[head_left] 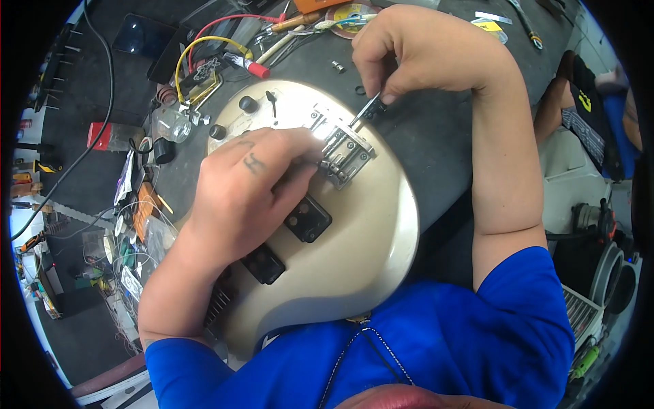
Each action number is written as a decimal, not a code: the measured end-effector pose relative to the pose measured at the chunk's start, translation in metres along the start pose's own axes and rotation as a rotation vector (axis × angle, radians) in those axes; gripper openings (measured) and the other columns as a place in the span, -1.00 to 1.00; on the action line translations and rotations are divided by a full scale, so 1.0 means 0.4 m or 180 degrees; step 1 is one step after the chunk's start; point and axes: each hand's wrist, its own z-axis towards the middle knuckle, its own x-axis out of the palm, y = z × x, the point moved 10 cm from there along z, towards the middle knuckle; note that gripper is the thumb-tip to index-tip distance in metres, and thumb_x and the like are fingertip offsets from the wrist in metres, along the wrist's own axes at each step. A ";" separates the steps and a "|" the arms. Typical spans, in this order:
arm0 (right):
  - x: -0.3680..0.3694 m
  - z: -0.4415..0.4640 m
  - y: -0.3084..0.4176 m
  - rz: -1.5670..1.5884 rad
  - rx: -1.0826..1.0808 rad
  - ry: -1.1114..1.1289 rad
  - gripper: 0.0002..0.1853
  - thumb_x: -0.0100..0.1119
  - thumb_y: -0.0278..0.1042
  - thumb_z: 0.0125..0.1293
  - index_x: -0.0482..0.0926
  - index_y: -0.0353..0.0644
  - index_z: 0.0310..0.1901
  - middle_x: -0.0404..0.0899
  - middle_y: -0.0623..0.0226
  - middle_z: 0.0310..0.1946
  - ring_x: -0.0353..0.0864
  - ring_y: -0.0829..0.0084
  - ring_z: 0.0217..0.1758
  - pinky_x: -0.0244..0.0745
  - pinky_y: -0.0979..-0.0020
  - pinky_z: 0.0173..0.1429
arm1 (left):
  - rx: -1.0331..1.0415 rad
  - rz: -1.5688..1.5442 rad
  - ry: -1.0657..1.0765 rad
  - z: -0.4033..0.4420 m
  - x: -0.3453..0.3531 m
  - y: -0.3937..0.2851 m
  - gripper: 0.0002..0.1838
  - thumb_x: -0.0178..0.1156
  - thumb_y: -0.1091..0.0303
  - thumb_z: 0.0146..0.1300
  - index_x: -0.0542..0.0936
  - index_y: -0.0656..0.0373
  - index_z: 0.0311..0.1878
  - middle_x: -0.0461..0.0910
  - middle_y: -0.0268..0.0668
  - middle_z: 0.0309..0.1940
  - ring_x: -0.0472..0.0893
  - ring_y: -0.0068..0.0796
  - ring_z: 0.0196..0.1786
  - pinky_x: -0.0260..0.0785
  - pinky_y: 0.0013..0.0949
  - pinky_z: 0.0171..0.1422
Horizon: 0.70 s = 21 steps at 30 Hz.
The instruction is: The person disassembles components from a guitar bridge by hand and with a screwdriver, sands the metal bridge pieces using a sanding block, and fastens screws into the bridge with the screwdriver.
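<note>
A cream guitar body (368, 252) lies on the dark work surface, with black pickups (308, 219) and a metal bridge (346, 155) on it. My left hand (255, 184) rests over the body beside the bridge, fingers pressed together at the bridge's left side; whatever they hold is hidden. At the bridge's upper right edge, my right hand (402, 61) pinches a small tool with a thin metal shaft (365, 112), whose tip meets the bridge. Two dark knobs (247, 104) and a small switch (272, 102) sit near the body's upper edge.
A red marker (255, 68), yellow cable (182, 58), glass jar (176, 125) and small metal part (338, 67) lie around the body. Pliers (531, 31) are at the top right. Another person (579, 109) is at the right edge. Tools and wires clutter the left.
</note>
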 end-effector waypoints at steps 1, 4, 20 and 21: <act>0.002 0.003 -0.006 -0.0017 0.0062 0.0013 -0.86 0.54 -0.61 0.18 0.84 -0.26 -0.22 0.82 0.26 -0.38 0.80 0.41 -0.29 0.63 0.35 -0.17 | -0.0003 0.0003 -0.0072 0.000 -0.003 0.001 -0.62 0.55 0.70 0.20 0.75 0.24 0.08 0.89 -0.19 -0.13 0.91 -0.26 -0.07 0.72 -0.29 0.09; 0.001 -0.009 0.015 -0.0185 -0.0153 -0.0110 -0.87 0.54 -0.61 0.18 0.84 -0.26 -0.22 0.82 0.26 -0.38 0.80 0.41 -0.29 0.63 0.36 -0.17 | -0.0218 -0.0155 -0.0002 0.000 0.003 0.023 -0.62 0.56 0.69 0.22 0.72 0.24 0.09 0.90 -0.23 -0.14 0.91 -0.34 -0.07 0.72 -0.30 0.11; 0.005 -0.010 0.008 -0.0072 -0.0035 -0.0054 -0.86 0.53 -0.63 0.19 0.85 -0.26 -0.20 0.83 0.27 -0.36 0.81 0.44 -0.27 0.65 0.38 -0.14 | -0.0552 -0.0809 -0.0002 -0.011 0.008 0.080 -0.73 0.35 0.78 0.32 0.63 0.30 0.02 0.73 -0.19 -0.05 0.77 -0.37 0.04 0.66 -0.31 0.19; 0.005 -0.004 -0.005 0.0018 0.0049 0.0006 -0.86 0.53 -0.63 0.19 0.85 -0.26 -0.20 0.83 0.27 -0.36 0.81 0.44 -0.27 0.65 0.38 -0.14 | -0.0444 -0.0721 -0.0007 -0.006 0.002 0.070 -0.72 0.31 0.80 0.32 0.65 0.31 0.04 0.69 -0.20 -0.04 0.75 -0.38 0.04 0.66 -0.31 0.19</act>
